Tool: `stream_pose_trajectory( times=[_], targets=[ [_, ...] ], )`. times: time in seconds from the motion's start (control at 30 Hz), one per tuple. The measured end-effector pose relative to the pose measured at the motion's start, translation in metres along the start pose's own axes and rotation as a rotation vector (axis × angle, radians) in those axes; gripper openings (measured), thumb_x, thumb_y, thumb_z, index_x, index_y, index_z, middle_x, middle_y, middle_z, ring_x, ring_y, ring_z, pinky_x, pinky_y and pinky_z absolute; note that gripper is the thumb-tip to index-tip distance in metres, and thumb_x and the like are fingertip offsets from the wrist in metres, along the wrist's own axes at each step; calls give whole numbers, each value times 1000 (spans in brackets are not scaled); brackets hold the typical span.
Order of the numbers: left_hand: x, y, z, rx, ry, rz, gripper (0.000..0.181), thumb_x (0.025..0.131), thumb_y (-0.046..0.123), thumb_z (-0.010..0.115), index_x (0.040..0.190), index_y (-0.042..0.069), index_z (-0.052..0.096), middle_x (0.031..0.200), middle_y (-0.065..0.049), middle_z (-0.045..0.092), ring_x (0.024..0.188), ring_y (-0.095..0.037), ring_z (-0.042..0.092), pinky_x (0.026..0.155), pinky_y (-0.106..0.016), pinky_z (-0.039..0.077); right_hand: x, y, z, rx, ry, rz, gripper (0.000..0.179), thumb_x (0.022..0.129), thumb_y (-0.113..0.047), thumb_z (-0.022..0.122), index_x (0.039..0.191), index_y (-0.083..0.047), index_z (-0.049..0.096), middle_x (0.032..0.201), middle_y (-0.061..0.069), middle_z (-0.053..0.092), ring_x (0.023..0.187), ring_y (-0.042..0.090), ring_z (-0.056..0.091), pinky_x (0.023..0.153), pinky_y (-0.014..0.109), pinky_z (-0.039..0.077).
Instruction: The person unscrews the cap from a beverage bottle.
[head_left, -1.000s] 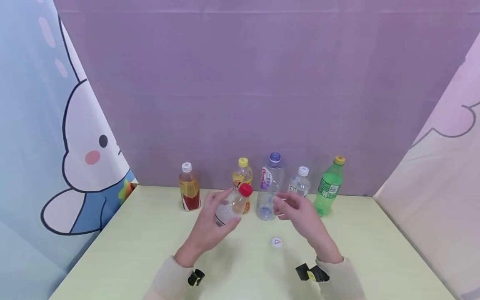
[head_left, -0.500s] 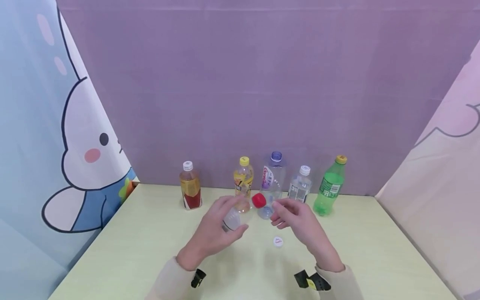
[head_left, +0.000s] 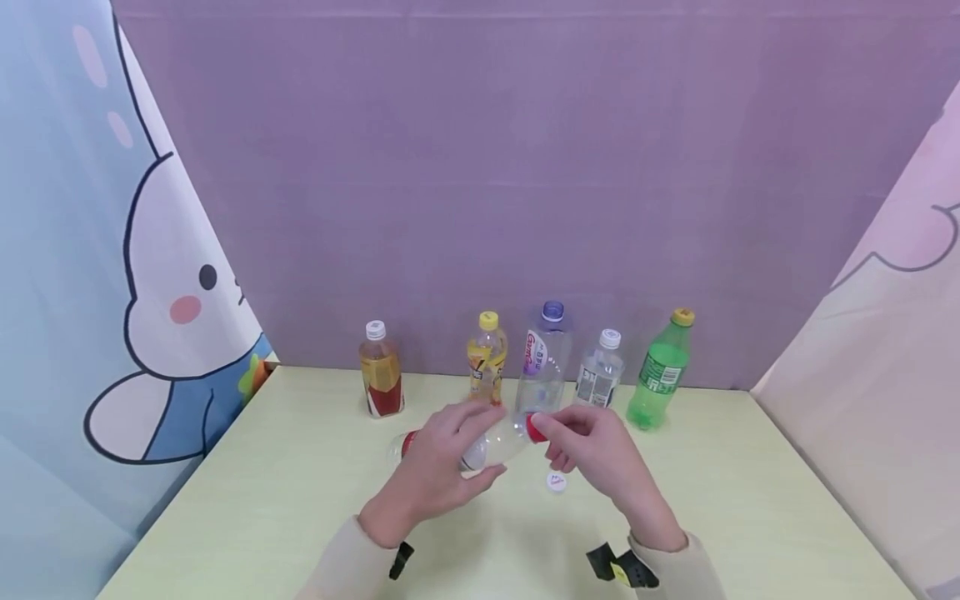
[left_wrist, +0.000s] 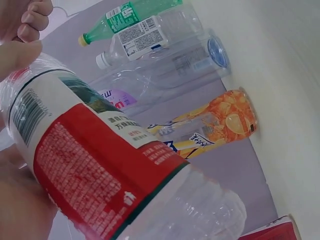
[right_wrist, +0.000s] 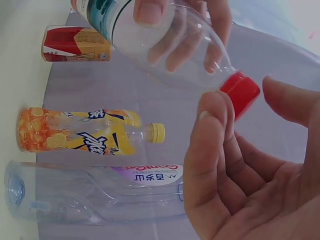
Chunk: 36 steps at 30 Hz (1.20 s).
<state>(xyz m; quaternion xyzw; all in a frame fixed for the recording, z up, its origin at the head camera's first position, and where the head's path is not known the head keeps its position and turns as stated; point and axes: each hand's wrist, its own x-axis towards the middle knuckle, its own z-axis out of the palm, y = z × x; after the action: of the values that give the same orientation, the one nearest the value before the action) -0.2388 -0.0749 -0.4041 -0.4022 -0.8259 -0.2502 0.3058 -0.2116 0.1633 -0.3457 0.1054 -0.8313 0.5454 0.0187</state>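
A clear plastic bottle [left_wrist: 105,165] with a red and white label lies tilted in my left hand [head_left: 438,458], fingers and thumb gripping its body. Its red cap [right_wrist: 242,93] points toward my right hand [head_left: 592,450]. There my fingers curl round the cap, with the index finger overlapping it; a narrow gap shows beside the thumb tip in the right wrist view. On the table below my right hand sits a loose white cap [head_left: 556,482]. Behind the hands stands a tall clear bottle [head_left: 542,367] with an uncapped blue neck.
Along the back of the pale table [head_left: 270,517] stand a white-capped tea-coloured bottle [head_left: 381,375], a yellow-capped bottle [head_left: 487,358], a small white-capped clear bottle [head_left: 600,371] and a green bottle [head_left: 660,375]. A purple cloth [head_left: 525,167] rises behind them.
My left hand has tipped the red-capped bottle over to the right and lowered it. The cap has come to my right hand's fingertips. The standing bottles have stayed put.
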Motion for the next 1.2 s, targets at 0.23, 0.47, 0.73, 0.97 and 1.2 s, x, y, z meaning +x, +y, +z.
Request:
stream_pose_trajectory(
  times=[0.23,0.47,0.73,0.97,1.2],
  targets=[
    [0,2,1,35,-34,-24,74,79,35,88,143,17,56,136,-3,60,122,-22,58,98,-42,53,0,2,2,8,11,36,35,94,-32,74,102,2,73,76,8,69,63,22,66,59,32,59],
    [-2,-1,-1,93,-79,-86,83,73,34,93,144,16,55,136,-6,60,122,-25,58,99,-44,52,1,2,-1,20,57,71,32,94,-29,75,100,2,73,75,9,68,63,22,66,59,33,59],
    [-1,-3,-3,117,-141,-145,78,76,36,91,143,18,56,134,-4,62,122,-23,58,100,-43,51,1,2,-4,4,52,77,32,94,-28,75,101,2,72,76,9,68,64,22,66,60,33,60],
    [-1,-5,-5,146,-130,-118,75,73,39,91,137,14,61,129,-4,66,116,-23,60,96,-42,52,2,3,-3,-50,22,-9,26,95,-24,73,104,1,72,83,7,70,69,21,65,64,30,59],
    [-3,-6,-4,133,-113,-107,73,71,36,93,133,13,63,126,-4,67,111,-22,61,92,-41,54,3,10,-2,-93,-2,-109,19,95,-19,73,103,-1,72,87,6,71,72,19,63,66,28,57]
  ],
)
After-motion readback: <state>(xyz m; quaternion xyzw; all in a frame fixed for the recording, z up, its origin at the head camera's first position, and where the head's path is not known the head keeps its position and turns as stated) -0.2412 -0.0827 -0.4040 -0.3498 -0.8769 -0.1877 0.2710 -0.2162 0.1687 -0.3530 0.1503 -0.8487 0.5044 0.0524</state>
